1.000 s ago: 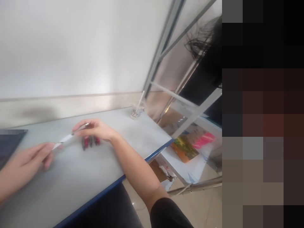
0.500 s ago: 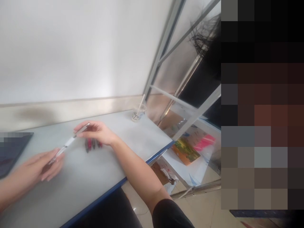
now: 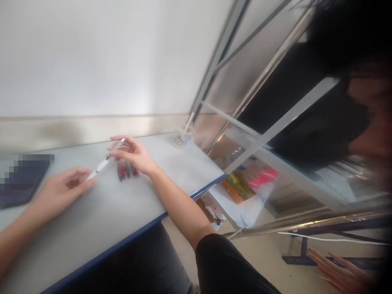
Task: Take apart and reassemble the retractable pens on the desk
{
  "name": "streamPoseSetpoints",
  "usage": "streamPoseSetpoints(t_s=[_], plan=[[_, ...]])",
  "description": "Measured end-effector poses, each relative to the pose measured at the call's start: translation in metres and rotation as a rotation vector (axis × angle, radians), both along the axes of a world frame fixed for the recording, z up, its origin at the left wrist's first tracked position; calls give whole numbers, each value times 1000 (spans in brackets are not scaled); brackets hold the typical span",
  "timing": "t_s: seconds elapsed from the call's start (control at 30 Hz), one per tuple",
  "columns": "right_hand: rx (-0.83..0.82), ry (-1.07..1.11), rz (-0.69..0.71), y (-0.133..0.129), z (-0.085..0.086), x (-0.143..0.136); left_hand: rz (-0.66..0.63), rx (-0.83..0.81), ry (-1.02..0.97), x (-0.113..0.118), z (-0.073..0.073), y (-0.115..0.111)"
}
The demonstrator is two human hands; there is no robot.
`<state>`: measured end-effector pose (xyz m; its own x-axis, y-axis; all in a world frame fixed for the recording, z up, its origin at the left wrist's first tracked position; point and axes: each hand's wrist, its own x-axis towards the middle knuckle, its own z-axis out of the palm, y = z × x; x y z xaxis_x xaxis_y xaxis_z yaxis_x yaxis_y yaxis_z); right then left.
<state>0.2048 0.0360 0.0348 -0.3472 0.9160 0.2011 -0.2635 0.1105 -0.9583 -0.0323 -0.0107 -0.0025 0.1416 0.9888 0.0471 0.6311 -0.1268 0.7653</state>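
Observation:
A slim white pen (image 3: 102,164) slants above the table between my two hands. My right hand (image 3: 134,155) has its upper end, which looks greyish, between thumb and fingers. At the lower end, the thumb and forefinger of my left hand (image 3: 65,188) pinch the pointed white part. Just under my right hand, several dark grey and red pens (image 3: 123,169) lie side by side on the tabletop. Blur hides the finer detail of the pen.
A dark flat device (image 3: 27,183), partly pixelated, lies at the table's left. A clear plastic cup (image 3: 180,141) with a straw stands near the far right corner. Beyond the metal frame (image 3: 254,151), papers (image 3: 240,188) lie on a shelf. Another person's hand (image 3: 339,267) is at lower right.
The view has shifted, so hands and table appear farther right and higher. My left hand has changed its hold, from fingers around the pen's lower part to a pinch at its end.

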Motion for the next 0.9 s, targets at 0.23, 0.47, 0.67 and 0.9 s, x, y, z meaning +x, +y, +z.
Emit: streamPoseSetpoints(t_s=[0.23, 0.47, 0.67, 0.9], plan=[[27, -42, -66, 2, -7, -4, -53, -6, 5, -3, -2, 0], [49, -14, -39, 13, -23, 11, -34, 131, 180, 5, 11, -5], [-43, 18, -165, -2, -28, 23, -99, 273, 146, 15, 16, -20], [-151, -97, -218, -12, -11, 29, -125, 208, 160, 20, 15, -18]])
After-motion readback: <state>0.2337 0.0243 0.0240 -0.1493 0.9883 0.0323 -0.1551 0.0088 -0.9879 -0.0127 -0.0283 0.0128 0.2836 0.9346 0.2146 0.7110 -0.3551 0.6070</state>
